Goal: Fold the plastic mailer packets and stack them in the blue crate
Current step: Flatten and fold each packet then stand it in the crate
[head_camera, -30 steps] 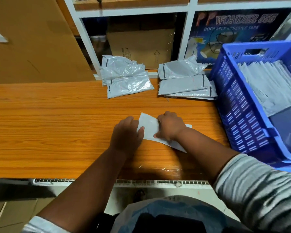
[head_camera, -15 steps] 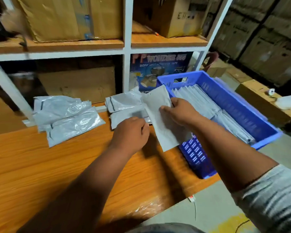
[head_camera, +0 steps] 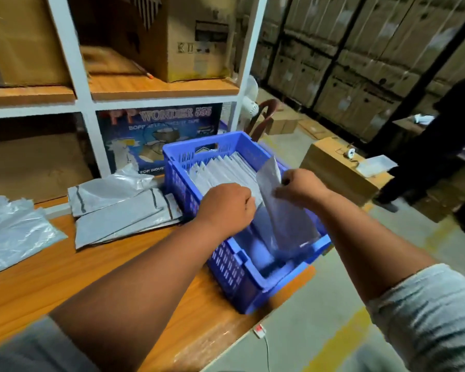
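Over blue crate (head_camera: pixel 255 280), grey folded mailer (head_camera: pixel 282 210) upright.

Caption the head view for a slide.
Right hand lowers a folded mailer into the blue crate while the left hand reaches inside.

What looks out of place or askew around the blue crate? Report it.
The blue plastic crate juts past the end of the wooden table, its near corner over the floor. Nothing looks spilled or damaged. The right hand holds a folded grey mailer packet upright in the crate.
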`<state>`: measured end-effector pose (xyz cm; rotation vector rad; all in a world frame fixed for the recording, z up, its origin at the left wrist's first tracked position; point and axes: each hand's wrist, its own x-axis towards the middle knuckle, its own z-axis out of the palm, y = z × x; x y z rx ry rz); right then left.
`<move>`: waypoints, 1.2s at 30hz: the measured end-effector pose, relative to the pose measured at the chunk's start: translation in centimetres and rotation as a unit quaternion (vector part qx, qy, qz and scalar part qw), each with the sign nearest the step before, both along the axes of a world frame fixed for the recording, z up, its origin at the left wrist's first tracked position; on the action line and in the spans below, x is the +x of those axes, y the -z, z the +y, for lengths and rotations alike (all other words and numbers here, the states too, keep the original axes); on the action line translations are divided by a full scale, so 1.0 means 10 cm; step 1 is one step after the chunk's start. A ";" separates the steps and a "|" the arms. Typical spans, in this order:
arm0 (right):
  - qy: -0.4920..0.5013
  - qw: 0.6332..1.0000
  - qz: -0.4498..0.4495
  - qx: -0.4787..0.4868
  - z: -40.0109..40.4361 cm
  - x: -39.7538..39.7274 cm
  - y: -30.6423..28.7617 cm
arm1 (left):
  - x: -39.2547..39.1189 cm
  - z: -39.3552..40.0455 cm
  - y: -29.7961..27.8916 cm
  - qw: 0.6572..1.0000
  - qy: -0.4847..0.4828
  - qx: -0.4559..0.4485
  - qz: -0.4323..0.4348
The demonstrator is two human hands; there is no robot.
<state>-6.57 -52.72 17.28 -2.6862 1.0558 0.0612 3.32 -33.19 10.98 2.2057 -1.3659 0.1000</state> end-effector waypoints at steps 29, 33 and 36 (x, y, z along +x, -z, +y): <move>-0.539 0.623 0.391 -0.410 -0.54 -0.01 1.32 | -0.03 -0.25 0.20 0.986 -0.075 0.141 0.041; -0.526 0.608 0.419 -0.421 -0.45 0.02 1.29 | -0.01 -0.25 0.21 0.987 -0.079 0.135 0.046; -0.526 0.645 0.407 -0.377 -0.40 0.04 1.15 | 0.00 -0.22 0.20 0.991 -0.077 0.097 0.054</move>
